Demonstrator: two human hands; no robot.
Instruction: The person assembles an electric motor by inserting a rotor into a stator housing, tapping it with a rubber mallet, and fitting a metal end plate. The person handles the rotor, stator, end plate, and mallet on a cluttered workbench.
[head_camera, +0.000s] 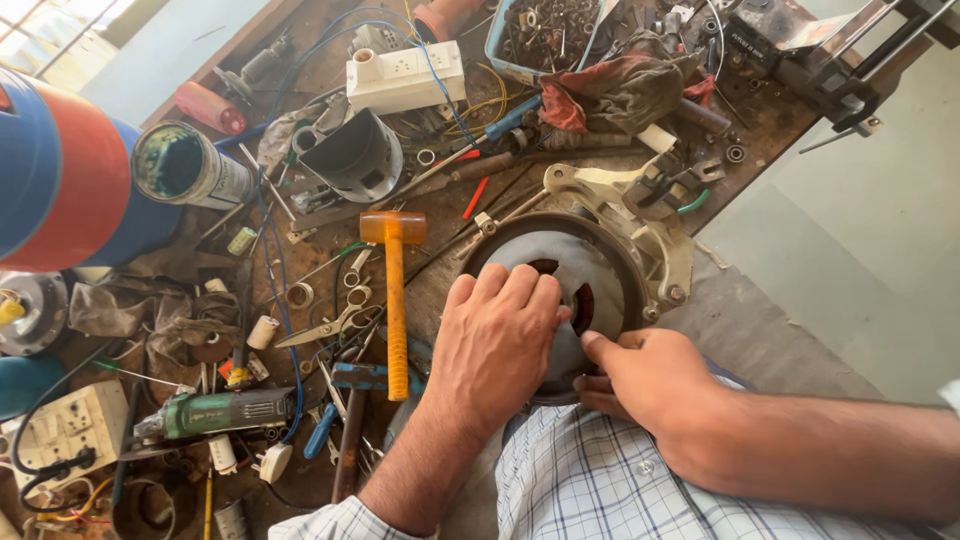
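Note:
A round motor stator (590, 262) with a dark ring and copper windings in its slots lies at the bench's near edge. A sheet of grey paper (560, 260) lines its inside. My left hand (495, 340) lies flat on this grey sheet, fingers together, pressing it down. My right hand (645, 375) is at the stator's near right rim, thumb and fingers pinched on the sheet's edge. A cream metal end housing (640, 215) sits just behind the stator.
An orange mallet (396, 300) lies left of my left hand. Scissors (325, 328), a green angle grinder (215, 412), a hammer (350, 430), a white socket board (405, 75), red rag (610, 90), a tray of parts (540, 35) and a blue-red drum (60, 170) crowd the bench.

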